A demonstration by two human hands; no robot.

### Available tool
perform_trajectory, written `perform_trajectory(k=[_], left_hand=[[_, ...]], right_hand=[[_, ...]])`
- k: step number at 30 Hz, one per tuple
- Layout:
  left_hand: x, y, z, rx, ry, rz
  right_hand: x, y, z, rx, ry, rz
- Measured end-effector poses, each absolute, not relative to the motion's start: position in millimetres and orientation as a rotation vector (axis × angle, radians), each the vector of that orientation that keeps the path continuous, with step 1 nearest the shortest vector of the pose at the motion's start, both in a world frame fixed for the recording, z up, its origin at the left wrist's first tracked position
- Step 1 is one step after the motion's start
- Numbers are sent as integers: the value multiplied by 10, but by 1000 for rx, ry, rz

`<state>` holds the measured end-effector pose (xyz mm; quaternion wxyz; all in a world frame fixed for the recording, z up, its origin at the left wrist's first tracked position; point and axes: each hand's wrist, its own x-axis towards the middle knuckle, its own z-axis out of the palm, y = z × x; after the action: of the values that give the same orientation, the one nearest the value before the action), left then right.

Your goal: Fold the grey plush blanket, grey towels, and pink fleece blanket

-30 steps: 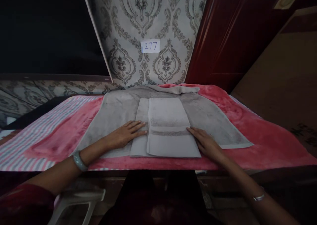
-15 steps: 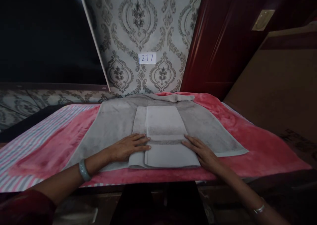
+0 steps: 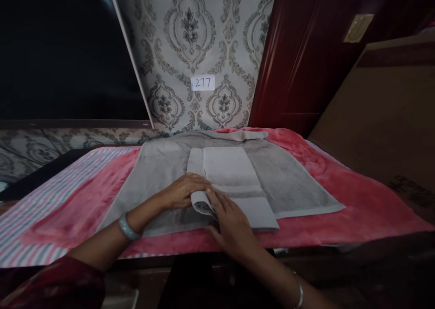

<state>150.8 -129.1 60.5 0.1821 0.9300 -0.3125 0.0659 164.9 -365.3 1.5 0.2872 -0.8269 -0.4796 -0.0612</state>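
Towel [image 3: 231, 164]: curled edge touching our left hand [image 3: 186, 191] and right hand [image 3: 234, 223]
Left: bent; we cannot tell pinching
Right: thumb spread

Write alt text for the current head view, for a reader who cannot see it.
A person's left hand and right hand touch the curled near-left corner of a folded pale towel, lying on a larger grey cloth over a pink blanket. Behind, patterned wallpaper bears a card reading 277.

On my feed I can read 277, handwritten in blue on a white label [image 3: 203, 82] on the patterned wall [image 3: 190, 26]; dark print [image 3: 413, 187] on the brown cardboard [image 3: 380, 105] is too dim.
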Motion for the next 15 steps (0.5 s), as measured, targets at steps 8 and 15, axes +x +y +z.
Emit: perform_trajectory(k=[8, 15], left_hand=[[1467, -984, 79, 2651, -285, 700], [1896, -690, -382, 2768, 286, 504]], right_hand=[[2121, -3724, 421, -2121, -1231, -210], [2181, -4200, 1161, -1912, -1299, -366]])
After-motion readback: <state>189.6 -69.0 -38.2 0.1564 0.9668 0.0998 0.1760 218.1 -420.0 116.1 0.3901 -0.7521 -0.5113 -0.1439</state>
